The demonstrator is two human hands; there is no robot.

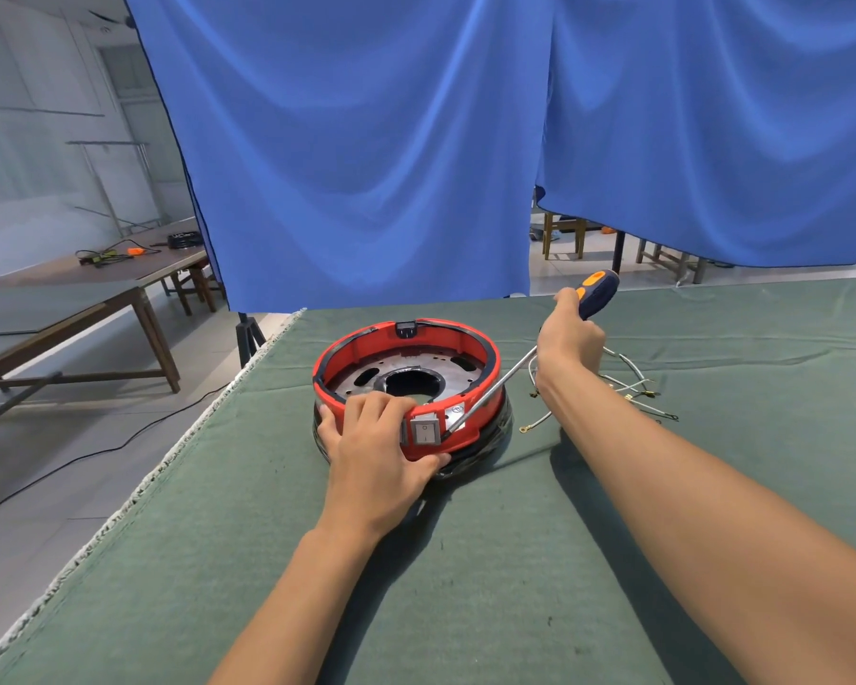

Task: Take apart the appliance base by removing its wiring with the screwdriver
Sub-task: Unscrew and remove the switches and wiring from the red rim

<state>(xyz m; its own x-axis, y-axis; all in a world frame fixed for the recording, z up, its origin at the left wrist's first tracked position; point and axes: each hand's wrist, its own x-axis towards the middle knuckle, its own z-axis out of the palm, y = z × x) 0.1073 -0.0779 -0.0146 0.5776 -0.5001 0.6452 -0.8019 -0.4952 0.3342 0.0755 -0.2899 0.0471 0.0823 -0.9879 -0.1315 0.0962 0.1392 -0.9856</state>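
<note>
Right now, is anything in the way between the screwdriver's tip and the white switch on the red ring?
Nothing visible is. The right hand holds the screwdriver, whose tip sits right at the edge of the white switch. The left hand grips the appliance base just beside the switch, not across it.

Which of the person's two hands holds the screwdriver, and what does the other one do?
The right hand grips the screwdriver by its handle, tip beside the switch. The left hand only steadies the red appliance base.

A green cloth (465,561) covers the table, blue curtains (366,140) behind, wooden tables (119,274) left.
</note>
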